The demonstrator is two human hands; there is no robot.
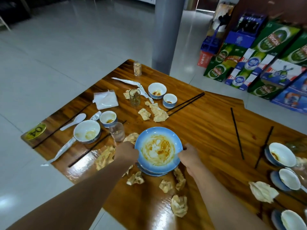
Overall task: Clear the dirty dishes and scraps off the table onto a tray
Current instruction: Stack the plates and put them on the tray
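Observation:
A blue plate (158, 150) smeared with orange sauce tops a small stack of plates at the middle of the wooden table (207, 130). My left hand (127, 151) grips the stack's left rim and my right hand (189, 157) grips its right rim. Crumpled, stained napkins (179, 205) lie around the stack. Dirty white-and-blue bowls sit to the left (87, 131), behind (157, 90) and at the far right (281, 154). Black chopsticks (186, 103) lie scattered on the wood. No tray is in view.
Two glasses (134, 97) (117, 131), a white spoon (74, 122), a toothpick jar (137, 68) and a pack of tissues (105, 100) stand on the table's left half. A grey pillar (167, 30) rises behind it. Stacked beer cartons (259, 63) fill the right background.

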